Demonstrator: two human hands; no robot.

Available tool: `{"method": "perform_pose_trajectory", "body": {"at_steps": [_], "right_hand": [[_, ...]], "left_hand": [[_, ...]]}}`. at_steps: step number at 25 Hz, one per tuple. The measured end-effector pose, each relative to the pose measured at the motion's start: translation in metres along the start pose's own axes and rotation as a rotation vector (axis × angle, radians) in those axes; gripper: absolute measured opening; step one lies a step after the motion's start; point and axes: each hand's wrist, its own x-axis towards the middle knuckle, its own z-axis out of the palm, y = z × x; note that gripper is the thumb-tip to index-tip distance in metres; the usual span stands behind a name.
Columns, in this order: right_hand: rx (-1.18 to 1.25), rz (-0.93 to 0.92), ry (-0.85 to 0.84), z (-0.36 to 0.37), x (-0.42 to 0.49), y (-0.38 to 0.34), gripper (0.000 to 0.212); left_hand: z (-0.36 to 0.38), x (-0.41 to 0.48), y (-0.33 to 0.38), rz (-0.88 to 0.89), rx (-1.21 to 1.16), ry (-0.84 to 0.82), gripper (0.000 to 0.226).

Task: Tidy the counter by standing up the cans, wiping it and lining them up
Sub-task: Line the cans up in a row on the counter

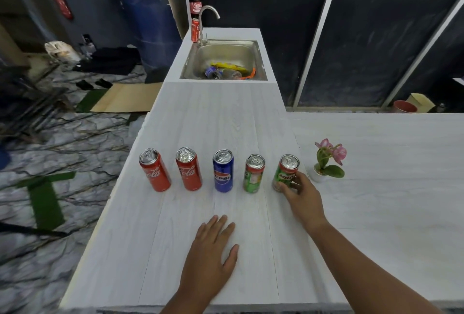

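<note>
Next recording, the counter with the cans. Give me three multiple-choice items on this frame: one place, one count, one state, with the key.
1. Where does the flower pot stand? A) in the sink B) right of the can row C) on the floor
2. How many cans are in that row? A) three B) five C) seven
3. What is the left hand doing? A) gripping a can B) holding a cloth C) lying flat on the counter
Key: B, it stands beside the Milo can the right hand grips; B, two red, one blue, two green; C, its fingers lie straight.
</note>
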Motion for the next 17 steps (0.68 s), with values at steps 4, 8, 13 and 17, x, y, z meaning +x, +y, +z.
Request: {"method": "perform_pose_trajectory", "body": {"at_steps": [4, 8, 13, 17], "right_hand": [[-0.018, -0.010, 0.001, -0.002, 0.001, 0.000, 0.052], [-0.014, -0.006, -0.027, -0.002, 0.002, 0.003, 0.056], [-0.049, 0.054, -0.002, -0.020, -0.016, 0.026, 0.087], [-0.128, 0.079, 0.159, -0.047, -0.023, 0.052, 0.080]], "left_hand": [[0.003, 0.001, -0.001, -0.004, 0.007, -0.007, 0.068], [0.004, 0.001, -0.002, 0.007, -0.004, 0.013, 0.066], [0.006, 0.002, -0.004, 0.024, -0.025, 0.009, 0.065], [0.007, 0.003, -0.004, 0.028, -0.014, 0.004, 0.064]]}}
